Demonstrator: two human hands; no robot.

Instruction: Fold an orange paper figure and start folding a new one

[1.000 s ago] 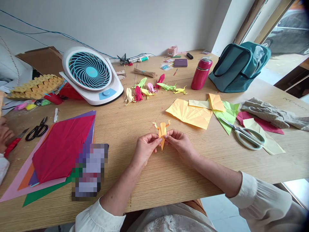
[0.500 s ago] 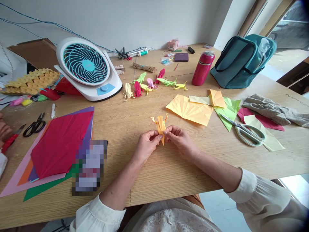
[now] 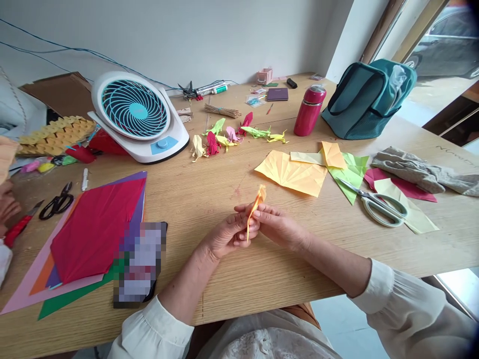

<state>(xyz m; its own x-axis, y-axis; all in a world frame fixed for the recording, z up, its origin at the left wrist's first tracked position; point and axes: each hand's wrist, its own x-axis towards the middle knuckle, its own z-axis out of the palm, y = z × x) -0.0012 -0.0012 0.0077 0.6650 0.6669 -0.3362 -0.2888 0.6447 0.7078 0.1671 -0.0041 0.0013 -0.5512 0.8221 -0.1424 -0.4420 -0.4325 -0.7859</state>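
A small orange folded paper figure (image 3: 255,204) stands on edge between my two hands above the wooden table (image 3: 209,184). My left hand (image 3: 228,234) pinches its lower part from the left. From the right, my right hand (image 3: 277,227) presses against it with closed fingers. The figure is folded flat, so only its thin edge shows.
Creased yellow, green and red sheets (image 3: 295,172) and grey-handled scissors (image 3: 381,204) lie right. Several finished paper figures (image 3: 232,137) sit behind, near a white fan (image 3: 136,114), a red flask (image 3: 307,110) and a teal bag (image 3: 368,97). Coloured sheets (image 3: 93,229), black scissors (image 3: 56,202) and another person's hand (image 3: 6,207) are left.
The orange figure was spread open facing me; now it is folded flat and turned edge-on. My hands have closed together around it.
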